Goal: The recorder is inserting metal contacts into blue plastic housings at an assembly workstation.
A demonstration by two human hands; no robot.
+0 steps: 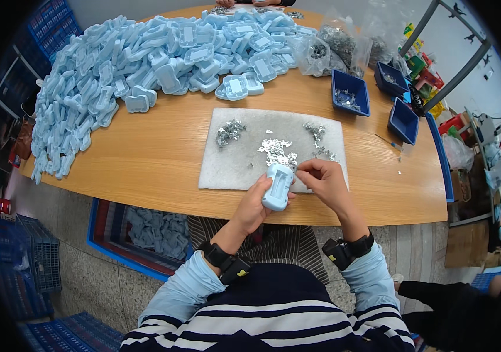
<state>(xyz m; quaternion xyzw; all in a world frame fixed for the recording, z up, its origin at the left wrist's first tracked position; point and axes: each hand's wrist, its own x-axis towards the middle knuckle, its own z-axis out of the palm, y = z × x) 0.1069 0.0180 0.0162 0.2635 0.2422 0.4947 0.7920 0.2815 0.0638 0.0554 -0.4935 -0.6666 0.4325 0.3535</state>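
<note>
A light blue plastic casing with a long recess in its face is gripped in my left hand, over the table's front edge. Just right of the casing, my right hand has its thumb and fingertips pinched together; whatever they hold is too small to make out. Both hands are at the near side of a white foam mat. On the mat lie a patch of flat shiny metal pieces, a clump of small metal parts to the left and looser small parts to the right.
A large heap of light blue casings covers the table's far left. Blue bins and clear bags of metal parts stand at the far right. Below the table is a crate of casings. Other people are partly visible across the table and lower right.
</note>
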